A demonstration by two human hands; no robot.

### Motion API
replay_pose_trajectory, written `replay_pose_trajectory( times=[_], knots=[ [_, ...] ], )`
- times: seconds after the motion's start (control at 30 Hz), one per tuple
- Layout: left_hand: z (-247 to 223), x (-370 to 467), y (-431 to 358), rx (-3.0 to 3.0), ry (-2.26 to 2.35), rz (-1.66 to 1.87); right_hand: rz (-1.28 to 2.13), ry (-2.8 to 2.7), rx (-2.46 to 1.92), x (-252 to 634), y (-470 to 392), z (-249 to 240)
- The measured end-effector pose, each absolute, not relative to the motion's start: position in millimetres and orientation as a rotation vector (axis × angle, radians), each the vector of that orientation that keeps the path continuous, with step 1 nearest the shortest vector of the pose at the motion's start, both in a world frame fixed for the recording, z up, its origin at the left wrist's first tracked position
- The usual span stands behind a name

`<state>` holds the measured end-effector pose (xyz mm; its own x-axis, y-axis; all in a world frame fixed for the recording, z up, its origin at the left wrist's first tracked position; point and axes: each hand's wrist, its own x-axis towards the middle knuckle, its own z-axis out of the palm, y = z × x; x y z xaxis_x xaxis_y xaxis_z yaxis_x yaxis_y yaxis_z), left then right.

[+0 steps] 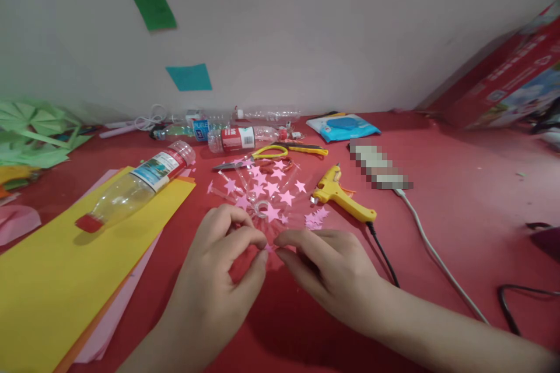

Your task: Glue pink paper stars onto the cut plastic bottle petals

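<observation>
My left hand (223, 262) and my right hand (332, 265) nearly meet at the front middle of the table. Each has its thumb and index finger bent together in a pinch, and whatever is between them is too small or hidden to make out. A bit of pink (269, 249) shows in the gap between the fingertips. Just beyond lies a cut clear plastic bottle piece (261, 208), its strips splayed outward, with several pink paper stars (272, 213) on it. A small pile of pink stars (315, 219) is beyond my right hand.
A yellow glue gun (343, 198) lies at right, near a pixelated object (378, 166) with a white cable. Yellow-handled scissors (271, 152), a labelled bottle (238, 139) and a wipes pack (343, 127) lie behind. At left, another bottle (144, 178) rests on yellow paper (56, 285).
</observation>
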<state>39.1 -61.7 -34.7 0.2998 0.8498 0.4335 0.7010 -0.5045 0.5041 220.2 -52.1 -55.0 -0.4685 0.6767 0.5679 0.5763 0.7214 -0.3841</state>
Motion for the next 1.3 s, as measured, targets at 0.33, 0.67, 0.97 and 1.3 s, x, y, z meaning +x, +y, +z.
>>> replay_pose_trajectory(
  times=[0.33, 0.67, 0.97, 1.3],
  knots=[
    [-35, 39, -58, 2.265, 1.447, 0.981, 0.211, -2.211, -0.912, 222, -55, -53],
    [-38, 39, -53, 2.344, 1.444, 1.054, 0.226, -2.223, -0.874, 224, -55, -54],
    [-41, 39, -53, 2.412, 1.461, 1.087, 0.235, -2.232, -0.853, 225, -55, -52],
    [-51, 39, -49, 2.571, 1.501, 1.126, 0.199, -2.229, -0.838, 225, -55, -52]
  ],
)
